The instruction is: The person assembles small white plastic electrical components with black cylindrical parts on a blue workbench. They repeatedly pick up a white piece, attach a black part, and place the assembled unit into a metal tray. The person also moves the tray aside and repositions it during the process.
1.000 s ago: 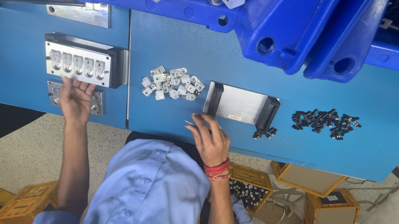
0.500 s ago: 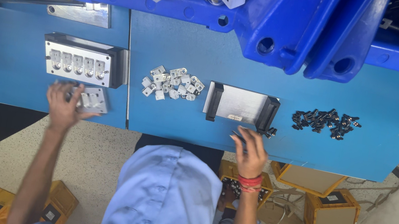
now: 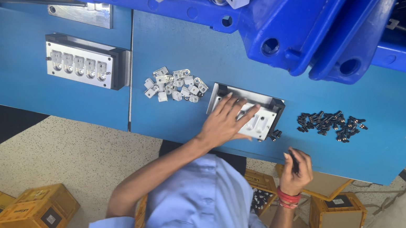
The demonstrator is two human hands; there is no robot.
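Left hand [image 3: 225, 123] pressed flat on the metal tray [image 3: 267, 122], right hand [image 3: 294, 170] closed on a small dark piece [image 3: 294, 162] at the near table edge [image 3: 344, 163].

Fingers lie spread and grip nothing. The tray sits between the white clips [image 3: 175, 85] and the dark parts [image 3: 331, 125]. A few loose dark bits [image 3: 275, 136] rest at the tray's corner near the edge, so a nudge of the tray could well send them to the floor. Below, yellow boxes [image 3: 41, 208] at lower left carry dark square labels, and a brown box [image 3: 336, 217] at right bears a small pale label on top.
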